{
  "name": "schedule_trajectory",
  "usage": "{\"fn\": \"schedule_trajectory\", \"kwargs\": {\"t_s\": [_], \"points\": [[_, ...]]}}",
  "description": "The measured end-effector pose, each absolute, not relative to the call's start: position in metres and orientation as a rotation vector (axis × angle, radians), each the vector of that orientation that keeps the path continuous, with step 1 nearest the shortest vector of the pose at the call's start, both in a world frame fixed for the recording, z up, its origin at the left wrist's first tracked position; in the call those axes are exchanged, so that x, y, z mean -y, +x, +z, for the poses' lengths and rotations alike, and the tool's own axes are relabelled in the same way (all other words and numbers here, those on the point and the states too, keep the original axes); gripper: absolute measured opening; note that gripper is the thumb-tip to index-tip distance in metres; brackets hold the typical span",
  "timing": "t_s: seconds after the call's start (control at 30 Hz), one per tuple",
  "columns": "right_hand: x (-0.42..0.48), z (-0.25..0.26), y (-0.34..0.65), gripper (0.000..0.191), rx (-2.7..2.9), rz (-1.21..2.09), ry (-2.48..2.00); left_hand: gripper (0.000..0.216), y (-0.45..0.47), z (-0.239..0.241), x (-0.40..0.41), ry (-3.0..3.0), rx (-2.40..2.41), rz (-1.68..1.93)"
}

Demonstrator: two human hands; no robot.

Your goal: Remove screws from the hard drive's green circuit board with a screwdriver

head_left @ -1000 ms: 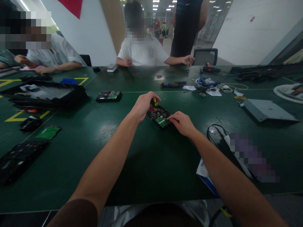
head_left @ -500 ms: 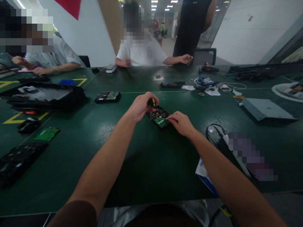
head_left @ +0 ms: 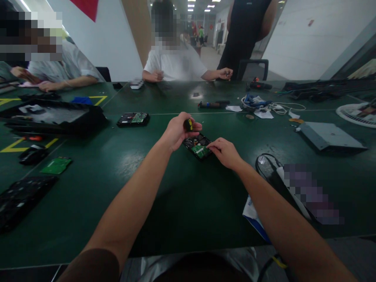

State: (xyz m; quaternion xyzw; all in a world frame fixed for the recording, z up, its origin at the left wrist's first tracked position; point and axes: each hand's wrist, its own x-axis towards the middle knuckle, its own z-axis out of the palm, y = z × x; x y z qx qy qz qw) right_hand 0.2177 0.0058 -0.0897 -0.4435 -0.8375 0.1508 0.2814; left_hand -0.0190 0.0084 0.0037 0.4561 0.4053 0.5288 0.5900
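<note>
A black hard drive (head_left: 198, 145) with a green circuit board on top lies on the green table (head_left: 188, 203) in front of me. My left hand (head_left: 177, 131) is closed around a screwdriver with a black and yellow handle (head_left: 188, 124), held over the drive's far end. My right hand (head_left: 225, 152) rests on the drive's right edge, fingers curled against it and pressing it down.
A second hard drive (head_left: 133, 118) lies further left. A black tray (head_left: 49, 116), a loose green board (head_left: 56, 165) and a black panel (head_left: 20, 199) sit at left. A grey box (head_left: 329, 136), cables (head_left: 264, 105) and a black cord (head_left: 266, 166) are at right. People sit and stand across the table.
My left hand has tilted slightly, showing more of the screwdriver handle. The person standing across the table has shifted a little. My right hand has stayed on the drive.
</note>
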Motion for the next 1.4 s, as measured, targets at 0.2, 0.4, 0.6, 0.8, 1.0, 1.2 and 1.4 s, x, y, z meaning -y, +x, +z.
{"fn": "schedule_trajectory", "kwargs": {"t_s": [0.2, 0.4, 0.6, 0.8, 1.0, 1.2, 1.4], "points": [[-0.0058, -0.0911, 0.2182, 0.023, 2.244, 0.402, -1.181, 0.033, -0.0218, 0.0044, -0.0073, 1.306, -1.065, 1.203], [-0.0049, -0.0905, 0.217, 0.022, 2.238, 0.408, -1.187, 0.031, -0.0198, 0.0069, -0.0029, 1.324, -1.066, 1.206], [-0.0048, -0.091, 0.2171, 0.021, 2.244, 0.403, -1.191, 0.023, -0.0173, 0.0048, -0.0056, 1.057, -0.953, 1.202], [-0.0057, -0.0911, 0.2181, 0.023, 2.246, 0.406, -1.204, 0.029, -0.0194, 0.007, -0.003, 1.266, -1.014, 1.149], [-0.006, -0.0917, 0.2177, 0.023, 2.258, 0.38, -1.187, 0.03, -0.0202, 0.0077, -0.002, 1.415, -1.077, 1.158], [-0.0036, -0.0871, 0.2166, 0.023, 2.258, 0.377, -1.192, 0.032, -0.017, 0.0047, -0.0051, 1.133, -0.988, 1.162], [-0.004, -0.0872, 0.2163, 0.023, 2.245, 0.394, -1.179, 0.031, -0.0176, -0.0011, -0.01, 1.091, -0.93, 1.174]]}}
